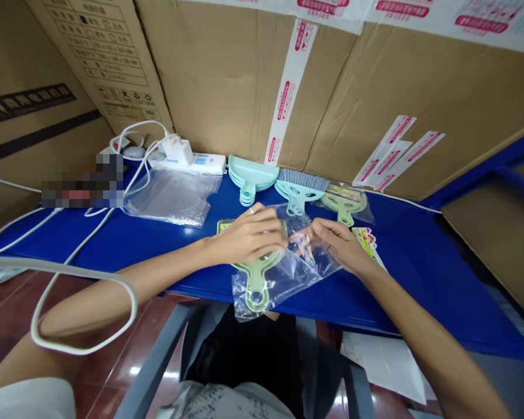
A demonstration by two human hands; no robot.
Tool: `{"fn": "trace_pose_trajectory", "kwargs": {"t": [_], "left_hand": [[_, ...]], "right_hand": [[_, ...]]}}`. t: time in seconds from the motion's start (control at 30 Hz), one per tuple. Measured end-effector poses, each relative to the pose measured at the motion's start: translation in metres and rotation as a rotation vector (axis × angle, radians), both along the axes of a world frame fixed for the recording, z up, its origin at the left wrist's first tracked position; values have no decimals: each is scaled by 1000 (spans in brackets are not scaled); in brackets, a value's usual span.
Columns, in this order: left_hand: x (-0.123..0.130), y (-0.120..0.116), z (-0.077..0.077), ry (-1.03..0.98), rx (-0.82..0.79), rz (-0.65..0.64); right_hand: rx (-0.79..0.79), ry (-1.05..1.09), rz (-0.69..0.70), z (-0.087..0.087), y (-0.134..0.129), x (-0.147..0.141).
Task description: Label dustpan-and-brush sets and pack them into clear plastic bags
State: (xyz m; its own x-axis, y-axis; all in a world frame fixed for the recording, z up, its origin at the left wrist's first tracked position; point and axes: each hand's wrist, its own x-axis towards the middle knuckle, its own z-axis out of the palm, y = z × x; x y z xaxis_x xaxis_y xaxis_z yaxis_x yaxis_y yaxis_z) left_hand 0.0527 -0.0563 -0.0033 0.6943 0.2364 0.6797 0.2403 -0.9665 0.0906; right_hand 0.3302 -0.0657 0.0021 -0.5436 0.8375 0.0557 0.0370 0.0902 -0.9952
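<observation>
Head view: both hands meet over a clear plastic bag (pixel 288 273) lying at the near edge of the blue surface (pixel 419 250). Inside the bag sits a pale green dustpan (pixel 255 279), its looped handle pointing toward the person and hanging slightly past the surface's edge. The left hand (pixel 248 235) lies palm down on the dustpan's wide part, fingers curled over it and pressing bag and pan together; a ring shows on one finger. The right hand (pixel 340 244) pinches the bag's film at its right side, fingers closed on the plastic. Just beside the right hand, partly under it, lies a colourful printed card (pixel 367 240).

Farther back on the surface, near the cardboard boxes (pixel 375 87) that wall it in, a stack of light blue dustpans (pixel 251 174) rests with handles toward the person. Right of it is a light blue hand brush (pixel 301 186) with grey bristles, and right of that another green dustpan set in a bag (pixel 344 203). To the left lies a pile of empty clear bags (pixel 170 198), and behind it a white power strip (pixel 201 163) with a charger plugged in; white cables (pixel 70 244) loop off the surface's left end. A blurred patch covers something at the far left.
</observation>
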Motion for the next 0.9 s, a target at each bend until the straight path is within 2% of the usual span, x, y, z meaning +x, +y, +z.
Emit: {"fn": "trace_pose_trajectory", "kwargs": {"t": [0.07, 0.17, 0.27, 0.37, 0.6, 0.8, 0.9], "left_hand": [[-7, 7, 5, -140, -93, 52], [-20, 20, 11, -452, -228, 222], [-28, 32, 11, -744, -283, 380], [-30, 38, 9, -870, -322, 418], [-27, 35, 10, -969, -451, 337], [-33, 49, 6, -1017, -486, 315], [-43, 61, 5, -962, -569, 214]], "right_hand": [[118, -77, -72, -2, 3, 2], [428, -301, -123, -5, 6, 2], [774, -453, 1, -11, 2, -4], [974, -540, 151, -15, -4, -11], [1057, -609, 215, -11, -17, -16], [986, -541, 265, -10, -31, -20], [886, -438, 140, -3, -24, -12]]}}
